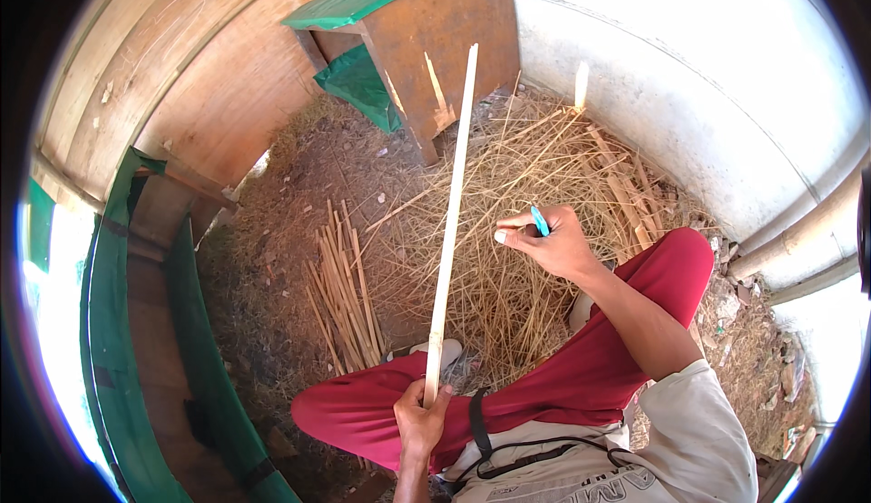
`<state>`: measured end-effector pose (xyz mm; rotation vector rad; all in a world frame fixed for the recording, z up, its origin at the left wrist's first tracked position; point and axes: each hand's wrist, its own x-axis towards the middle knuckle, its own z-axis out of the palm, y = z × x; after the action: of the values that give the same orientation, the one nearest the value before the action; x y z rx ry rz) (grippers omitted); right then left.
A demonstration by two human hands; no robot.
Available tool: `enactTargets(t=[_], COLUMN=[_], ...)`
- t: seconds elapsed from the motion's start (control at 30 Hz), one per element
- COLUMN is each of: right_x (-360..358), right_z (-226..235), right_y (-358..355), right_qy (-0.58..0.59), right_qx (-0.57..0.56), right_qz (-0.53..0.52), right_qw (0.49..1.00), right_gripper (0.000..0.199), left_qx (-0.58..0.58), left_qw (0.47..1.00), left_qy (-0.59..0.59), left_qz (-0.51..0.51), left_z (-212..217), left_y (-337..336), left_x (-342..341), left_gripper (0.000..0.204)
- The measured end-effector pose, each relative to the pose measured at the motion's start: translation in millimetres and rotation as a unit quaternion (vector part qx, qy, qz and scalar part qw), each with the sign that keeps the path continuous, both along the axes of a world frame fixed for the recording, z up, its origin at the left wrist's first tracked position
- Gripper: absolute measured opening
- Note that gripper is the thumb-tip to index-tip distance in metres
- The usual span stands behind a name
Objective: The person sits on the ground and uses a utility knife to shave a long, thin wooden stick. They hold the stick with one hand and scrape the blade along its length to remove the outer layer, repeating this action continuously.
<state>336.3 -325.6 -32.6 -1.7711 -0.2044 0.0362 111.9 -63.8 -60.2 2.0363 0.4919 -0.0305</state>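
My left hand point(419, 423) is closed round the lower end of a long, pale bamboo strip point(455, 204). The strip slants upward and away from me, its far end overlapping the view of the brown wooden cabinet point(449, 27). To the right of the strip, and apart from it, is my right hand point(561, 244), with thumb and forefinger pointing left. A small blue object point(541, 221) sticks up out of its curled fingers; the rest is hidden, so I cannot tell its kind.
Straw-like shavings point(504, 294) cover the ground ahead of my crossed legs. A bundle of thin bamboo strips point(343, 294) lies to the left. Split pieces point(621, 185) rest at the right, by the white wall point(671, 86). A green-edged bench point(145, 349) stands at far left.
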Motion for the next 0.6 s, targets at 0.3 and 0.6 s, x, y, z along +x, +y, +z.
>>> enactTargets(t=[0.3, 0.6], right_x=[5, 6], right_z=[-25, -28], right_y=[3, -2], right_qy=[-0.043, -0.034], right_qx=[0.076, 0.026], right_qz=[-0.014, -0.051], right_qw=[0.996, 0.998], right_gripper=[0.015, 0.017], left_qx=[0.012, -0.003], left_qw=[1.0, 1.0], left_qy=[0.006, 0.006], left_qz=[0.001, 0.004], left_z=[-8, -3], left_y=[5, 1], left_x=[-4, -1], left_gripper=[0.023, 0.023])
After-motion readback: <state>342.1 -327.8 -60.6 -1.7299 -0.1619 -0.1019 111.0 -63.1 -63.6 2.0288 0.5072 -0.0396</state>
